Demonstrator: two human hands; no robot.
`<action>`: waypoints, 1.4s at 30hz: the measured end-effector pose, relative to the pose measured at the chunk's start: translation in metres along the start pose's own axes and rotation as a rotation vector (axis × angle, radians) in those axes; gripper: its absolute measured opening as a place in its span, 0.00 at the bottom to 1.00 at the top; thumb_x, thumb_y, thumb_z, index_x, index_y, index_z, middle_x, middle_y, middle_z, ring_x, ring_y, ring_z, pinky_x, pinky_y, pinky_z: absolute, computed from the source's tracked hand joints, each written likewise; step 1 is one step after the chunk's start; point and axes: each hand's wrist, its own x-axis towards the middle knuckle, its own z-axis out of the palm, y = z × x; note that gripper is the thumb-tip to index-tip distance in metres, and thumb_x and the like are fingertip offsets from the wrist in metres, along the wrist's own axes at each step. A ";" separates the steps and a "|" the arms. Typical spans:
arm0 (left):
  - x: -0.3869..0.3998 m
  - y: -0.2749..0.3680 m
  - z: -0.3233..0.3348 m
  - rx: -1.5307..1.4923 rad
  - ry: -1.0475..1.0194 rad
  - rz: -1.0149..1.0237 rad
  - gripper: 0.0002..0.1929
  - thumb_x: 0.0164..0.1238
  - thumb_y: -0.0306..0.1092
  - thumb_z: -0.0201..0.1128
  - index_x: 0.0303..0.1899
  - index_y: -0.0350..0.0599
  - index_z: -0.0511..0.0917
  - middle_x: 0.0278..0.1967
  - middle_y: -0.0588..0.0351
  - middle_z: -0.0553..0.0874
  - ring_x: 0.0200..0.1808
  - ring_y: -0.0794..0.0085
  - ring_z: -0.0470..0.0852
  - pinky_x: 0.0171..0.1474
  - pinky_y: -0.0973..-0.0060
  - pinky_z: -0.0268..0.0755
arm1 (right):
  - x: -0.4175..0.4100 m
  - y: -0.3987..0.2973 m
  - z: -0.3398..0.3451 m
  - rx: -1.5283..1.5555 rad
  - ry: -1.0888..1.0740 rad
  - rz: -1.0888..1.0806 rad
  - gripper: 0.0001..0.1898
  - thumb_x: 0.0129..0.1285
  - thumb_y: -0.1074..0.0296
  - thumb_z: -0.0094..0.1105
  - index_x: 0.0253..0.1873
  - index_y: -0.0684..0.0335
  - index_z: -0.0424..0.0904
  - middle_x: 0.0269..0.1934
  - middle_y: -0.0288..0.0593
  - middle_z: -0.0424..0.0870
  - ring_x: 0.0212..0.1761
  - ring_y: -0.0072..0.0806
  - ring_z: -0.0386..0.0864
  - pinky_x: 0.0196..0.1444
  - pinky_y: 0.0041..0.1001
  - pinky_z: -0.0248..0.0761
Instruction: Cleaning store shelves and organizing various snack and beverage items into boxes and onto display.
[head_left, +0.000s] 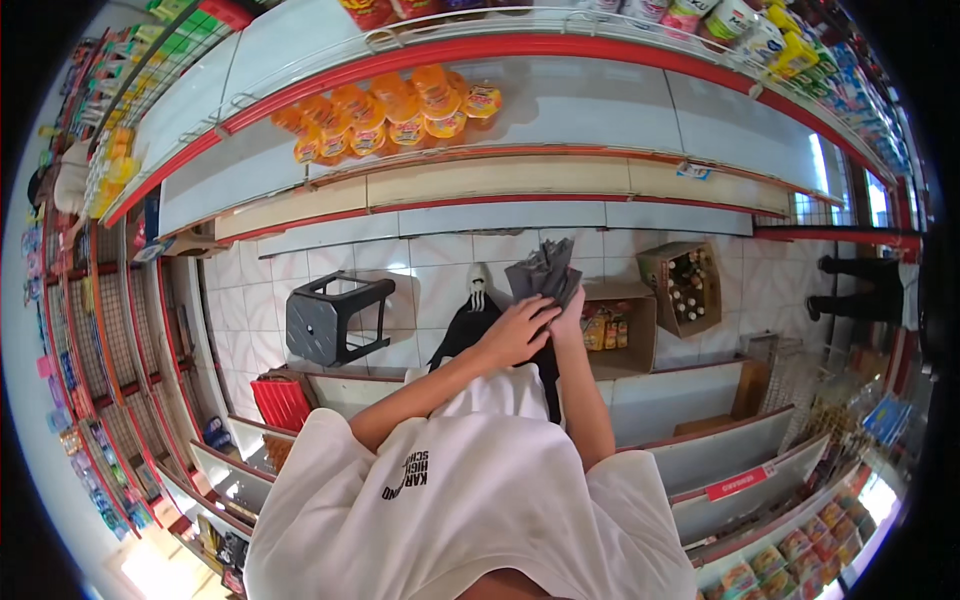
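I hold a crumpled bundle of dark grey sheets (541, 274) in front of my body; cloth, paper or plastic, I cannot tell. My right hand (570, 309) grips its lower right side, and part of that hand is hidden by the bundle. Across the bundle's near end lies my left hand (519, 331), fingers spread a little and touching it. Just right of my hands, an open cardboard box (637, 330) on the tiled floor has yellow and orange packages (604, 330) inside. One dark shoe with white stripes (478, 289) shows below my hands.
A black plastic stool (337, 319) stands left on the floor. At right is a carton of bottles (681, 289). Ahead, a shelf (585, 112) carries orange drink cups (390, 112). Shelving (697, 457) also runs behind me. Another person's dark-clothed legs (862, 289) show far right.
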 end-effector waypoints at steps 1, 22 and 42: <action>0.000 -0.003 -0.006 -0.080 -0.030 -0.035 0.31 0.64 0.38 0.60 0.68 0.47 0.62 0.61 0.42 0.69 0.63 0.49 0.66 0.68 0.59 0.56 | -0.001 0.000 0.010 -0.005 0.000 0.016 0.18 0.71 0.53 0.41 0.49 0.57 0.76 0.44 0.41 0.82 0.44 0.37 0.79 0.50 0.36 0.74; -0.112 -0.078 -0.074 -0.047 0.289 -0.391 0.15 0.56 0.28 0.62 0.48 0.49 0.82 0.65 0.41 0.65 0.67 0.44 0.62 0.68 0.58 0.58 | 0.012 0.046 0.118 -0.399 -0.019 -0.294 0.25 0.72 0.49 0.44 0.61 0.65 0.72 0.55 0.44 0.80 0.54 0.35 0.78 0.60 0.32 0.69; -0.238 -0.214 -0.052 -0.182 0.146 -0.722 0.11 0.64 0.35 0.57 0.41 0.39 0.81 0.39 0.44 0.84 0.41 0.56 0.84 0.48 0.67 0.74 | 0.130 -0.104 0.189 -2.676 0.049 -1.140 0.17 0.67 0.64 0.50 0.60 0.49 0.69 0.53 0.39 0.75 0.61 0.39 0.70 0.66 0.62 0.53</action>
